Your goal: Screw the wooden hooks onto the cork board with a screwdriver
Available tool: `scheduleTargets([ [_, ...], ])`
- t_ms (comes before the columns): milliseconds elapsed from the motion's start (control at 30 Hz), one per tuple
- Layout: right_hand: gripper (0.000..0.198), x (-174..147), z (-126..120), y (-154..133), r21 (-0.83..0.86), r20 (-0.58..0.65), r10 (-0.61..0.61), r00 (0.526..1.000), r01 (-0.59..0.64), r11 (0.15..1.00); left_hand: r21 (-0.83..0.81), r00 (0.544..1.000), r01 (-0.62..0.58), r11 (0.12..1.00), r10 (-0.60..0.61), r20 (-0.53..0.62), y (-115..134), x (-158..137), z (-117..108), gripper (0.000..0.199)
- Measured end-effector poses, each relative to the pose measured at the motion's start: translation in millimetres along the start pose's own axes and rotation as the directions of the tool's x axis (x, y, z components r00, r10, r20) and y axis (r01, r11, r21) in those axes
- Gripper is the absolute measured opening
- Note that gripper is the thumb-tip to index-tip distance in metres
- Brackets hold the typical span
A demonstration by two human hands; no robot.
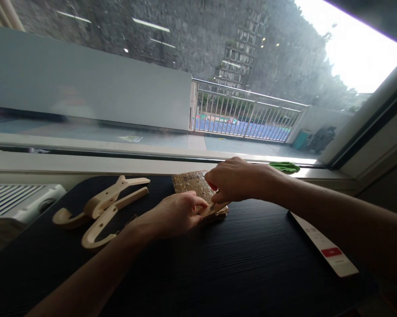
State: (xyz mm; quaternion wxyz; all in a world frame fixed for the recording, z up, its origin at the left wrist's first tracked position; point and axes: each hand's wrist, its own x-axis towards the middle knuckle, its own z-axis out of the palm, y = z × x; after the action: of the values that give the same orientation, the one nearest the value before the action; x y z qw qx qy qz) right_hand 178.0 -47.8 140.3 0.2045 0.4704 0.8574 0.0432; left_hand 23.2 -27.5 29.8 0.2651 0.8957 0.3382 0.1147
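Observation:
My left hand (pixel 176 213) is closed, thumb and fingertips pinching a small pale wooden piece (pixel 207 210) at the near edge of a brown speckled packet (pixel 192 182). The packet has a shiny, plastic-like surface and lies on the dark table. Above the same piece, my right hand (pixel 233 179) is closed with its fingers pointing down. A small dark spot shows under its fingertips; whatever they grip is hidden. To the left lie two pale wooden pieces with curved hook ends, one a forked wooden hook (pixel 101 200), the other a single-armed wooden hook (pixel 110 213).
The dark table (pixel 238 264) stands against a window sill (pixel 145 166). A phone-like device (pixel 327 246) with a lit screen and red button lies at right, partly under my forearm. A green cloth (pixel 284 167) rests on the sill. A white heater (pixel 23 202) stands at left.

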Motion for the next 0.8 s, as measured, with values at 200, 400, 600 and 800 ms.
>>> scheduleTargets([
  [200, 0.024, -5.3, -3.9, 1.0, 0.049, 0.037, -0.031, 0.999, 0.029, 0.998, 0.021, 1.0, -0.016, 1.0, 0.016, -0.015, -2.2, 1.7, 0.6, 0.029],
  [400, 0.019, -5.9, -1.2, 3.2, 0.019, -0.014, -0.049, 0.999, 0.049, 0.999, 0.017, 0.999, -0.033, 0.999, 0.033, -0.008, -3.3, 2.0, 2.0, 0.028],
  [600, 0.01, -6.7, -3.1, 1.5, -0.031, -0.004, -0.065, 0.998, 0.065, 0.997, 0.009, 1.0, -0.003, 1.0, 0.003, -0.007, 1.1, 0.7, -0.7, 0.028],
  [800, 0.017, 0.3, 2.4, -1.0, -0.05, -0.025, -0.05, 0.998, 0.048, 0.998, -0.003, 1.0, -0.012, 1.0, 0.012, -0.015, 2.4, -0.2, -1.3, 0.026],
])
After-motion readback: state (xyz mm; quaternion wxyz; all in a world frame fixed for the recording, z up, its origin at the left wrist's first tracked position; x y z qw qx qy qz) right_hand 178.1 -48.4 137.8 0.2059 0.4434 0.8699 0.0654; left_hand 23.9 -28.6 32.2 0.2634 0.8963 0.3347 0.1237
